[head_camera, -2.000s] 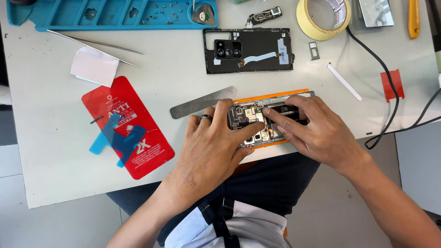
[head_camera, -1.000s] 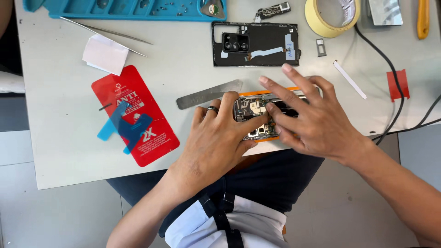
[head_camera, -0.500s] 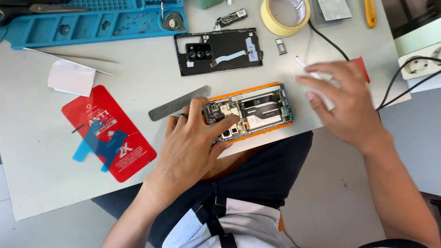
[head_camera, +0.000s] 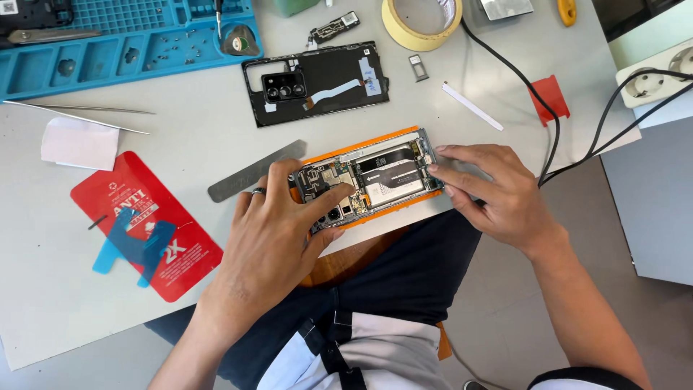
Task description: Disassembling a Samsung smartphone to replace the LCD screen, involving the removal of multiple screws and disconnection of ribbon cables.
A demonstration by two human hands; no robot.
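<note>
An opened phone (head_camera: 375,177), its circuit boards and battery exposed, is seen lying in an orange frame near the front edge of the worktop (head_camera: 180,130). The camera end is covered by the left hand (head_camera: 278,231), whose fingers are spread and laid flat on the boards, the thumb pressed beside the lenses. The opposite end is gripped by the right hand (head_camera: 498,191), fingers curled around the frame's corner; whether anything small is pinched there cannot be told. A flat metal pry tool (head_camera: 253,171) is placed just beside the left fingers. The removed black back cover (head_camera: 317,83) is laid farther back, well apart.
</note>
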